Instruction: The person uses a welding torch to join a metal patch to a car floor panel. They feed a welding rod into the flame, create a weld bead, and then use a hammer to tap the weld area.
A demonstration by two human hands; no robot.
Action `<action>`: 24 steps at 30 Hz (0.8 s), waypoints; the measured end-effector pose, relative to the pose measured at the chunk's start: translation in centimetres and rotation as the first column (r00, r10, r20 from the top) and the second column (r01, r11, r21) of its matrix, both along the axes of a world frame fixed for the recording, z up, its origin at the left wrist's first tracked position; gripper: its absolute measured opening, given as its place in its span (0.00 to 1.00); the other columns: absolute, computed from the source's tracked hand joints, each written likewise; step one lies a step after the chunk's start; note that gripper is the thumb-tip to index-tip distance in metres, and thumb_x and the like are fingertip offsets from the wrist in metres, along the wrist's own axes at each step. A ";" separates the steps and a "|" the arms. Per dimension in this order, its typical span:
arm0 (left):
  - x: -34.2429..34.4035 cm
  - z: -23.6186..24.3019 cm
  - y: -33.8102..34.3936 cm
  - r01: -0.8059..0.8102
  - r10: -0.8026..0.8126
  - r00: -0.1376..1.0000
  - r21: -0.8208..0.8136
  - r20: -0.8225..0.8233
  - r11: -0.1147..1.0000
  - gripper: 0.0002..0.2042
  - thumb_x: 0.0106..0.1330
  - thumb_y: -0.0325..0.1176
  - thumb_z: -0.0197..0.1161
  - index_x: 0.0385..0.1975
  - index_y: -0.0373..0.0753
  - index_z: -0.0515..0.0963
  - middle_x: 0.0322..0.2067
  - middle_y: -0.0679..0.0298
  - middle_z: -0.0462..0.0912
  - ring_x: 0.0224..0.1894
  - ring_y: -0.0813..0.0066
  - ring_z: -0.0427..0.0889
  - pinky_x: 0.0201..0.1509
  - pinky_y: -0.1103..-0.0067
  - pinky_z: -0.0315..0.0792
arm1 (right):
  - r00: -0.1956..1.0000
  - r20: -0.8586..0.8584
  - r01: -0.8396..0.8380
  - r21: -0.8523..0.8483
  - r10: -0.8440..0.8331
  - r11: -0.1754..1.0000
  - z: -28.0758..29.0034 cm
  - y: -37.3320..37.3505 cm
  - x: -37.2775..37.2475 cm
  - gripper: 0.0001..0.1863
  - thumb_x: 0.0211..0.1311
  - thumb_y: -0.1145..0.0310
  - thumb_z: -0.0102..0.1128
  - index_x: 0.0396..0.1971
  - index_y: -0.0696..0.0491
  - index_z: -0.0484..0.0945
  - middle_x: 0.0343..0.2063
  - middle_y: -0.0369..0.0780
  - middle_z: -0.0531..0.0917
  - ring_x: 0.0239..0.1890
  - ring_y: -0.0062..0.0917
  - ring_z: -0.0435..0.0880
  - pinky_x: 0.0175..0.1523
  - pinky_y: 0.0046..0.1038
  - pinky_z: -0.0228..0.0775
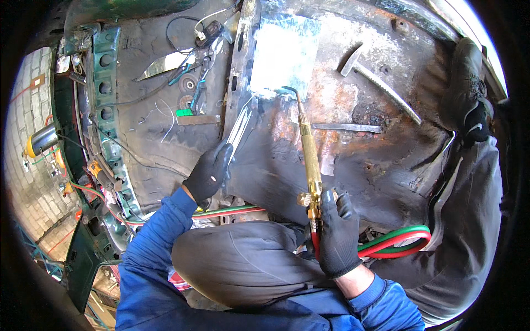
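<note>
My right hand (338,237), in a black glove, is closed round the lower end of a brass gas torch (311,157). The torch points away from me, and its bent tip lies over the near edge of a shiny metal sheet (284,52). My left hand (208,174), also gloved, grips a bundle of thin silvery rods (238,132). Their far ends come close to the sheet's near left corner. Whether the rod ends touch it I cannot tell. Red and green hoses (397,241) loop beside my right wrist.
A hammer (381,88) and a flat metal strip (346,127) lie on the rusty floor panel to the right. Left of the raised metal rib (238,60) are pliers (207,60), discs (188,84), wires and a metal offcut (165,63). My boot (468,83) rests far right.
</note>
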State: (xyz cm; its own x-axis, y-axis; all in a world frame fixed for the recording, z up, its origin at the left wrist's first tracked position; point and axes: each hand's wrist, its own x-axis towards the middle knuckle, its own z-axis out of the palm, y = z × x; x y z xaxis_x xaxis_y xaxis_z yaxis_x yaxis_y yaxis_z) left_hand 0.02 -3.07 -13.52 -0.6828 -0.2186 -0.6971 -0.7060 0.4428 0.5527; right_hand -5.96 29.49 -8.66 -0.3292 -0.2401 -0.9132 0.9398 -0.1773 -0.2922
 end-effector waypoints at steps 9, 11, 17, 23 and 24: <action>-1.2 -1.2 0.6 -0.218 0.204 0.959 0.057 0.195 0.974 0.19 0.86 0.47 0.52 0.60 0.39 0.78 0.33 0.67 0.83 0.23 0.82 0.80 0.24 0.80 0.74 | 0.999 0.022 -0.031 -0.008 0.031 0.999 -0.4 -1.5 0.7 0.14 0.86 0.58 0.54 0.50 0.55 0.78 0.31 0.34 0.83 0.20 0.13 0.74 0.23 0.20 0.67; -0.9 -1.7 0.4 -0.268 0.249 0.948 0.078 0.197 0.960 0.18 0.85 0.47 0.53 0.60 0.40 0.78 0.32 0.67 0.83 0.22 0.82 0.80 0.22 0.80 0.74 | 0.996 -0.040 -0.073 0.019 0.074 0.997 -0.8 -1.7 0.7 0.15 0.85 0.58 0.54 0.49 0.55 0.78 0.31 0.33 0.82 0.20 0.12 0.74 0.24 0.19 0.68; -0.8 -2.2 0.2 -0.293 0.268 0.945 0.119 0.187 0.949 0.18 0.85 0.48 0.54 0.59 0.41 0.78 0.33 0.67 0.83 0.21 0.81 0.80 0.21 0.80 0.75 | 0.998 0.002 -0.063 0.010 0.063 0.998 -0.6 -1.8 0.2 0.14 0.85 0.60 0.56 0.49 0.57 0.77 0.31 0.37 0.88 0.20 0.11 0.77 0.22 0.21 0.70; 0.1 -2.3 -0.2 -0.291 0.266 0.947 0.125 0.181 0.949 0.20 0.85 0.48 0.54 0.60 0.39 0.77 0.34 0.67 0.83 0.22 0.81 0.80 0.22 0.80 0.75 | 0.998 -0.009 -0.067 0.012 0.067 0.998 -0.7 -2.3 0.6 0.14 0.85 0.58 0.55 0.49 0.55 0.78 0.31 0.32 0.83 0.24 0.10 0.75 0.26 0.18 0.69; 0.2 -2.3 -0.2 -0.280 0.255 0.951 0.136 0.172 0.950 0.20 0.85 0.49 0.54 0.60 0.39 0.77 0.34 0.67 0.83 0.22 0.81 0.80 0.22 0.80 0.75 | 0.998 -0.012 -0.068 0.014 0.068 0.998 -0.7 -2.3 0.6 0.14 0.85 0.58 0.55 0.49 0.55 0.79 0.32 0.32 0.83 0.25 0.10 0.75 0.27 0.18 0.69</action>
